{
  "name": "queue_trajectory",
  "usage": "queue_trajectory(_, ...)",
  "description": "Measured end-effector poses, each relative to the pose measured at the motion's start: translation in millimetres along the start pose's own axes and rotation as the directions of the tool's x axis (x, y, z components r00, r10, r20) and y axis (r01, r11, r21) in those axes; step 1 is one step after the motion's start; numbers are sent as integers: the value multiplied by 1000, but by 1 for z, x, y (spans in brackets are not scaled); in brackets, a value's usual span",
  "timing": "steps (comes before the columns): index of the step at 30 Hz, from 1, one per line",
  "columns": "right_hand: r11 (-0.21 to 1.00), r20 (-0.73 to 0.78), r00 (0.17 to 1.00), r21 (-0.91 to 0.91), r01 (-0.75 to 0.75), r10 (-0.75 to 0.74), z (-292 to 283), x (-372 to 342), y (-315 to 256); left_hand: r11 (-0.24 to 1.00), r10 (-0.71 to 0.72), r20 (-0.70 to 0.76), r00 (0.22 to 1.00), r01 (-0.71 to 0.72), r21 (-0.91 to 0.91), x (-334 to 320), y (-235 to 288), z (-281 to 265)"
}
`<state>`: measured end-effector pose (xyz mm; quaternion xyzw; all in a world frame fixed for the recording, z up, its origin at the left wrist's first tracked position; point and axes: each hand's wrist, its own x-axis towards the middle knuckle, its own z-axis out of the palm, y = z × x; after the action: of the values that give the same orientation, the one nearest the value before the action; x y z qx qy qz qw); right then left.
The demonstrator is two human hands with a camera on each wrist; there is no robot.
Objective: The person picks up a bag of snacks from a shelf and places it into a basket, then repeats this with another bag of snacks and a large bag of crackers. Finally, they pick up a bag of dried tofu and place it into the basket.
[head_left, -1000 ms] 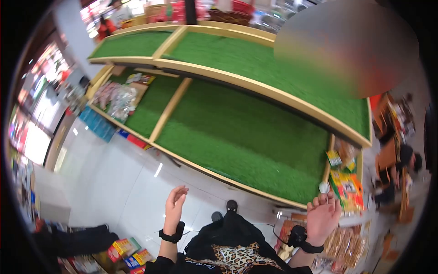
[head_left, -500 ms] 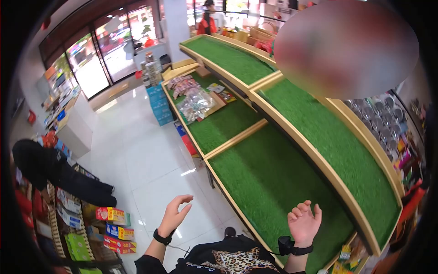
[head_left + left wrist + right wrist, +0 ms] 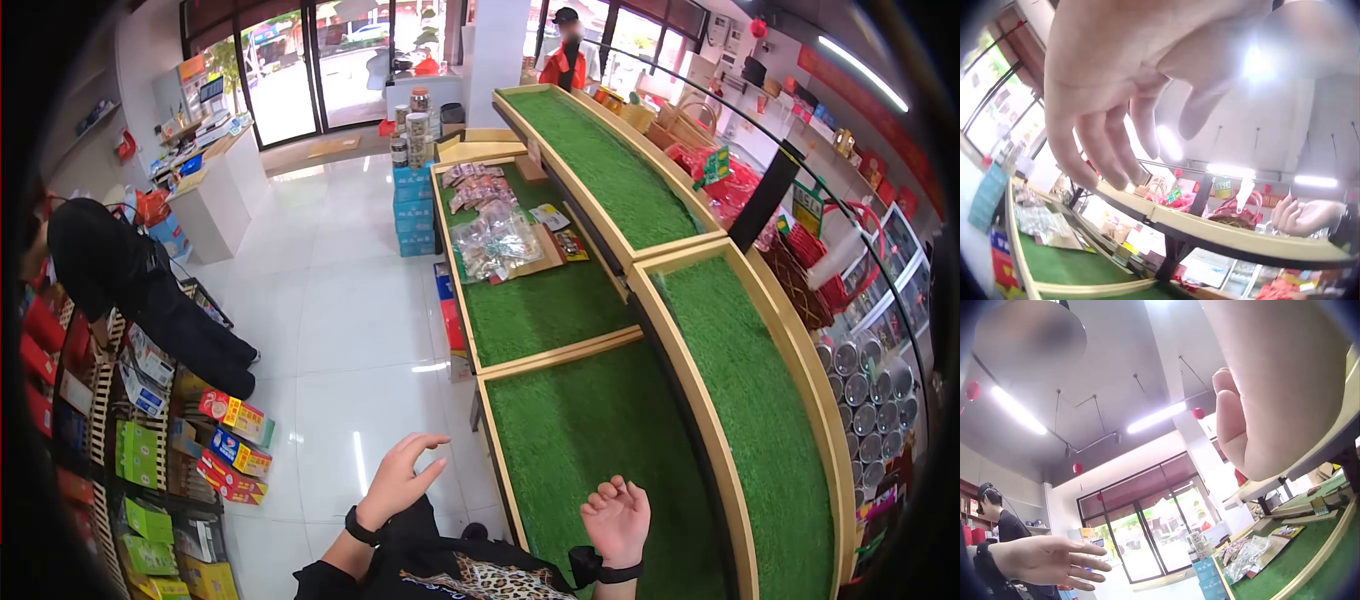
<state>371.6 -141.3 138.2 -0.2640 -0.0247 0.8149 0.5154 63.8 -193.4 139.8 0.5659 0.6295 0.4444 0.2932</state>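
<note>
My left hand [image 3: 402, 478] is held out in the air over the aisle, fingers loosely bent and nothing in them. Palm up, my right hand [image 3: 616, 522] hangs over the lower green-lined shelf [image 3: 590, 430], its fingers relaxed and holding nothing. In the left wrist view the fingers [image 3: 1112, 144] of the left hand droop apart from the thumb. Farther along the lower shelf lie clear plastic packets [image 3: 496, 245], pinkish packets [image 3: 478, 188] and a small flat packet [image 3: 572, 246] beside a piece of cardboard.
The upper green-lined shelf [image 3: 610, 165] runs along the right. Blue boxes [image 3: 413, 212] topped with jars stand by its far end. At left, a person in black [image 3: 150, 300] bends over racks near colourful boxes [image 3: 235, 450]. White tiled floor [image 3: 335, 300] leads to the glass doors.
The view has swung left toward the doors, so the shelves now run away from me. Both hands stay raised with nothing in them.
</note>
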Motion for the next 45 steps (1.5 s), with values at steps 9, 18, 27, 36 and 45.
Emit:
queue_trajectory(9,995,-48,995,-51,86,-89,42,79,51,996,-49,-51,997,45,-80,50,-55,-61)
queue_trajectory(18,992,56,990,0,-130,129,156,203,178,994,5,-213,977,19,112,137,-105,-215)
queue_trajectory(27,833,46,948,-466,298,-314,200,276,199,988,-157,-146,977,155,-25,199,-158,-248)
queue_trajectory(36,914,-84,946,-297,277,-314,207,375,161,992,-97,-64,993,102,80,324,-163,-241)
queue_trajectory(45,938,-114,951,-234,256,-288,210,462,89,994,-25,-7,1000,26,106,438,-147,-208)
